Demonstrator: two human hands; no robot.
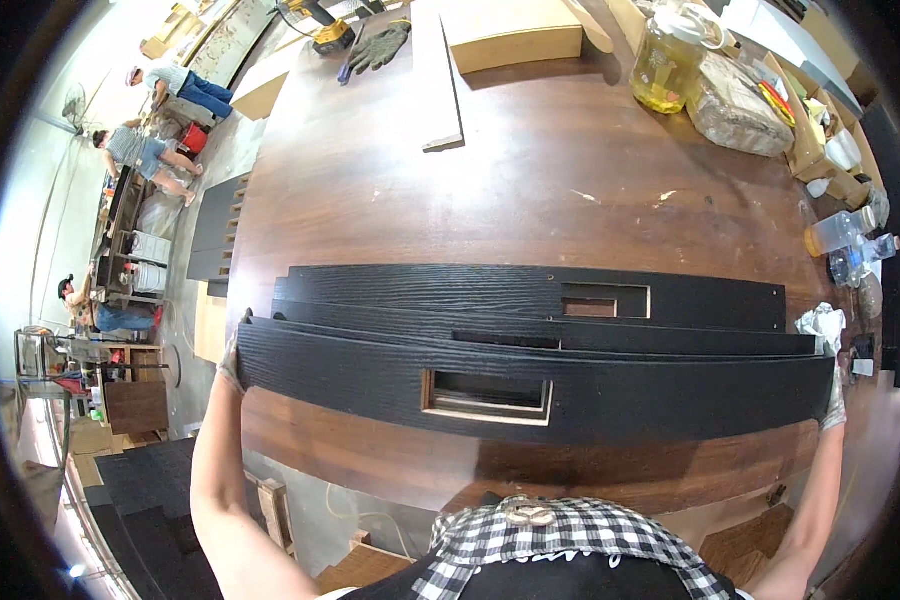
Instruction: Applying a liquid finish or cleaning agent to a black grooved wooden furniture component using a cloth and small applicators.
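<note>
My left hand [230, 365], fingers curled, grips one end of a long black wood-grained board with a rectangular cutout [620, 398]; my right hand [835, 400], also closed, holds its other end; just beyond my hands, another black board [420, 288] lies on the glossy brown wooden table [360, 205].

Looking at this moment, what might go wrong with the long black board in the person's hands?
If the left hand or right hand slips, the front board might drop at that end, since it is held at its two ends. It could scuff the black boards lying close behind it. Its rectangular cutout may be a weak spot if flexed.
</note>
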